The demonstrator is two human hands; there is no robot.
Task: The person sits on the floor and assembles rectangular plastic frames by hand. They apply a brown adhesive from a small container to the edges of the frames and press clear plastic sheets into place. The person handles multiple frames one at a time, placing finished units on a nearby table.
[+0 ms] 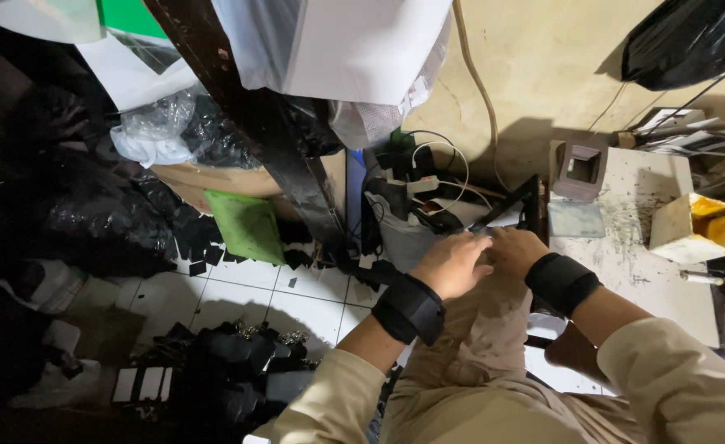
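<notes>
Both hands, left hand (453, 265) and right hand (514, 249), touching above knee.

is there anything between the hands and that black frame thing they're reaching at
Nothing visible stands between them. The left hand and the right hand lie side by side right at the near end of the black frame, fingers pointing at it. Whether the fingertips grip it cannot be told.

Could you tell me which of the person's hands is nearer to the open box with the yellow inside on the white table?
Right. The right hand lies at the table's near edge, left of the box; the left hand sits farther left, beyond it.
</notes>
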